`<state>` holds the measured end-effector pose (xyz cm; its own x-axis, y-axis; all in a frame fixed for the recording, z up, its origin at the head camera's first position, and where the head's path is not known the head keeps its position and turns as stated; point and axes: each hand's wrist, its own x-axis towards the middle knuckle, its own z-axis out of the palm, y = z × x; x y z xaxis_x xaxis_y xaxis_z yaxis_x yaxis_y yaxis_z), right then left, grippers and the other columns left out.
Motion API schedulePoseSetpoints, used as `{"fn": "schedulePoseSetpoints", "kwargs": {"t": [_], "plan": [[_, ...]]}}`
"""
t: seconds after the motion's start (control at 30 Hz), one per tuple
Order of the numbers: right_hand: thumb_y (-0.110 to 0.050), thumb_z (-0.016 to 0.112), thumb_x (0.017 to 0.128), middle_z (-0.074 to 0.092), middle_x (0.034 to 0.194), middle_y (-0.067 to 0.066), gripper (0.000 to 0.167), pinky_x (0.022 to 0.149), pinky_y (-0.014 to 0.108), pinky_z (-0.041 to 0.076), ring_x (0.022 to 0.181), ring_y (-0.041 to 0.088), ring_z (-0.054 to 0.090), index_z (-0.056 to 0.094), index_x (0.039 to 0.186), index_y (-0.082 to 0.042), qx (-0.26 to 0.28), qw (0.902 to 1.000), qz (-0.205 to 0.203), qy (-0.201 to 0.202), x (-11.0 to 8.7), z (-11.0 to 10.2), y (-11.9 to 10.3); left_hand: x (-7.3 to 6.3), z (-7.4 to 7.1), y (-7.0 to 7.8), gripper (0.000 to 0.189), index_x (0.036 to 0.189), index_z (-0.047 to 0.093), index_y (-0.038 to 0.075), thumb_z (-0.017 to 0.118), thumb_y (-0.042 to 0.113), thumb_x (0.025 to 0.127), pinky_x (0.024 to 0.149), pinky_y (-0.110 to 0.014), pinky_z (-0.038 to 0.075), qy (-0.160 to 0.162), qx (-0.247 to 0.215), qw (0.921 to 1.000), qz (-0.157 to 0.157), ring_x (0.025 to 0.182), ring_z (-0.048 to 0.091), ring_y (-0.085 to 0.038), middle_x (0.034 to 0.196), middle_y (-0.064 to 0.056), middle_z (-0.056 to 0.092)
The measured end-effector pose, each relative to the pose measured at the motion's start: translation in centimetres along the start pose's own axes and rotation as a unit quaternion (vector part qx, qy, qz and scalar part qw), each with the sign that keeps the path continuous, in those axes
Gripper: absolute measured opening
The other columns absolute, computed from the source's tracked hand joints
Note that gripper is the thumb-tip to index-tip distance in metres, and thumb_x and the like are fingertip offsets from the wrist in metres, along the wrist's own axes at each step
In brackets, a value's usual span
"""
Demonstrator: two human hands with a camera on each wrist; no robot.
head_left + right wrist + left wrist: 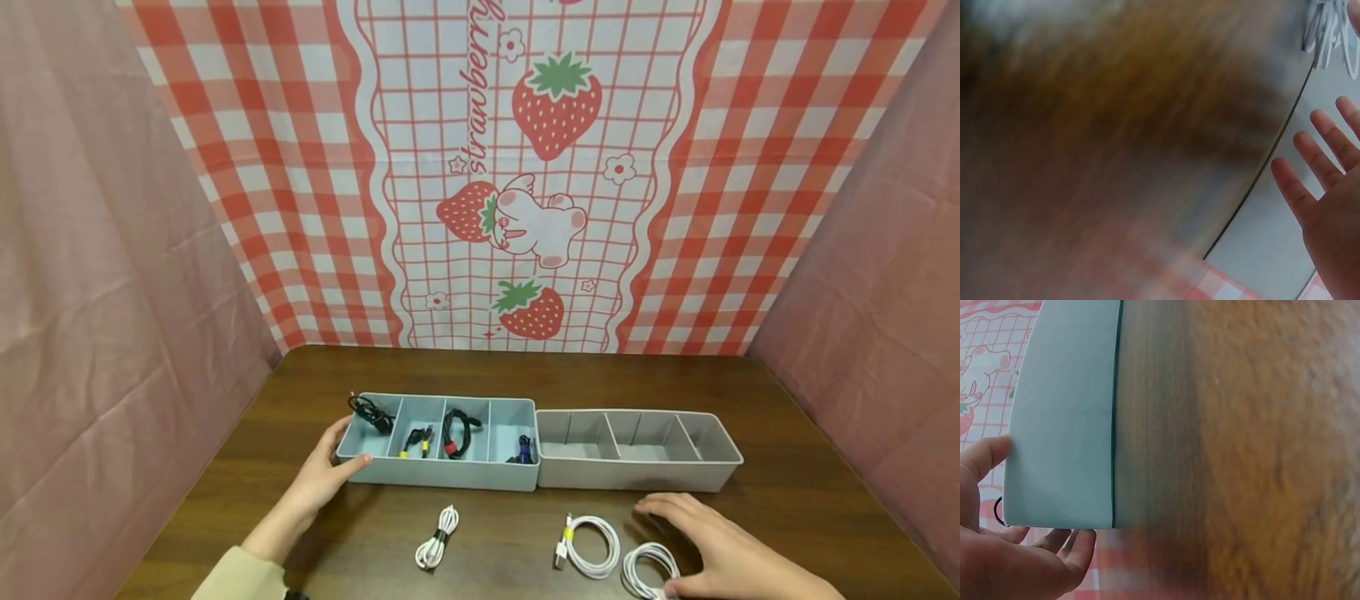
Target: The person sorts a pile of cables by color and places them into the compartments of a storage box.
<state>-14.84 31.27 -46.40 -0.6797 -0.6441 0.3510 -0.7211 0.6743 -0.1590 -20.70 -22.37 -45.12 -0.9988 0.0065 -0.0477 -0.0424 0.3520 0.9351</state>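
Note:
My left hand [321,473] grips the left end of a light blue divided box [450,476], thumb at the front rim and fingers along the end wall. In its compartments lie a black cable [373,417], a short black cable with yellow bands [416,442], a black coil with a red tie [459,433] and a dark cable with a blue-violet tie [524,450]. My right hand [712,542] holds nothing, its fingers [1294,190] spread in the right wrist view. Its thumb overlaps a coiled white cable [637,575] in the head view.
A grey divided box [637,477] stands against the blue box's right end. In front lie a white cable bundle [437,537] with a black tie and a white coil [611,533] with a yellow tie. A strawberry-patterned cloth [480,250] hangs behind the wooden table [360,542].

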Motion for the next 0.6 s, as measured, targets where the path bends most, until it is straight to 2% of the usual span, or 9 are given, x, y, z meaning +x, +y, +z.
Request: {"fn": "schedulePoseSetpoints", "kwargs": {"t": [0.13, 0.27, 0.43, 0.6], "plan": [[-0.054, 0.082, 0.060, 0.050, 0.127, -0.014, 0.082, 0.085, 0.021, 0.044, 0.114, 0.003, 0.047, 0.051, 0.131, -0.025, -0.009, 0.9998, -0.006, -0.016, 0.1, 0.2, 0.2, 0.0, 0.0, -0.1, 0.073, 0.147, 0.021, 0.009, 0.064, 0.016, 0.089, 0.103, -0.050, 0.030, 0.000, -0.001, 1.0000, -0.002, 0.132, 0.033, -0.040, 0.147, -0.026, 0.029], [-0.057, 0.079, 0.062, 0.052, 0.127, -0.012, 0.080, 0.079, 0.032, 0.048, 0.115, 0.005, 0.048, 0.052, 0.130, -0.027, -0.015, 0.9992, -0.030, -0.023, 0.2, 0.2, 0.4, 0.0, 0.0, -0.1, 0.073, 0.148, 0.021, 0.009, 0.064, 0.016, 0.089, 0.102, -0.048, 0.032, -0.003, -0.004, 1.0000, -0.004, 0.132, 0.034, -0.040, 0.147, -0.026, 0.029], [-0.063, 0.076, 0.062, 0.053, 0.126, -0.008, 0.079, 0.080, 0.034, 0.047, 0.115, 0.008, 0.048, 0.054, 0.128, -0.026, -0.013, 0.9974, -0.066, -0.026, 0.5, 0.1, 0.7, -0.1, -0.1, 0.0, 0.073, 0.148, 0.020, 0.010, 0.064, 0.016, 0.090, 0.104, -0.052, 0.029, -0.005, -0.007, 0.9999, -0.007, 0.135, 0.028, -0.043, 0.148, -0.025, 0.028], [-0.060, 0.078, 0.061, 0.055, 0.122, -0.004, 0.069, 0.083, 0.026, 0.044, 0.111, 0.012, 0.050, 0.059, 0.119, -0.026, 0.001, 0.9942, -0.108, -0.005, 0.7, 0.3, 1.4, 0.0, -0.1, 0.1, 0.073, 0.148, 0.020, 0.010, 0.064, 0.016, 0.089, 0.106, -0.053, 0.027, -0.006, -0.009, 0.9999, -0.007, 0.136, 0.025, -0.044, 0.148, -0.025, 0.027]]}}
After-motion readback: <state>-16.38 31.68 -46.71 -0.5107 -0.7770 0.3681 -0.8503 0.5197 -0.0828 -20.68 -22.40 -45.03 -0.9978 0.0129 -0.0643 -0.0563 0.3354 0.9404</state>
